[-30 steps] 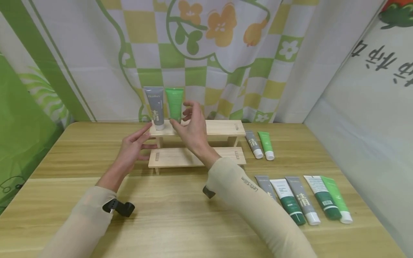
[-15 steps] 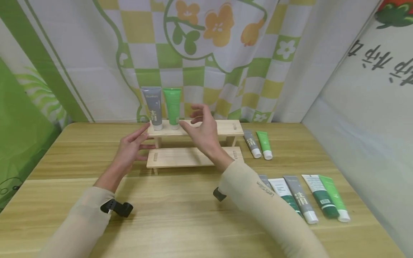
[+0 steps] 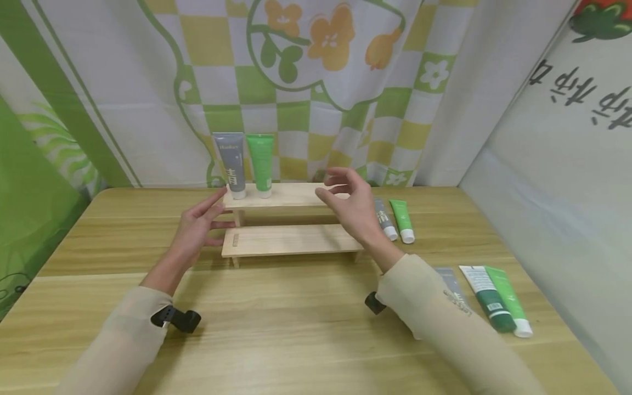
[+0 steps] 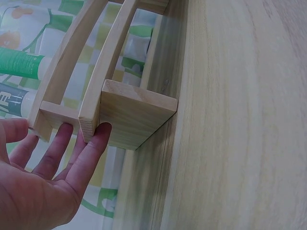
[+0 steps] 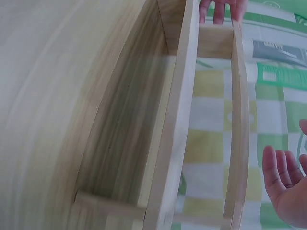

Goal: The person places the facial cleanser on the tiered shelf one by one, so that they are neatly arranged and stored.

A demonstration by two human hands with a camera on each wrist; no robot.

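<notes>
The two-tier wooden shelf [image 3: 291,240] is set on the table [image 3: 247,329], in front of a checked curtain [image 3: 296,118]. Its left end is touched by the left hand [image 3: 195,225], whose fingers are extended and spread, with no grip taken. On the left part of the upper tier, a standing grey tube [image 3: 233,164] and a standing green tube [image 3: 261,164] are placed side by side, caps down. The right hand [image 3: 355,206] is held near the upper tier's right part, its fingers loosely bent, the thumb apart from them and nothing gripped; in the right wrist view it is seen apart from the shelf. Nearer the viewer, a white-and-green tube [image 3: 487,299] is laid on the table, right of the right sleeve [image 3: 444,312].
</notes>
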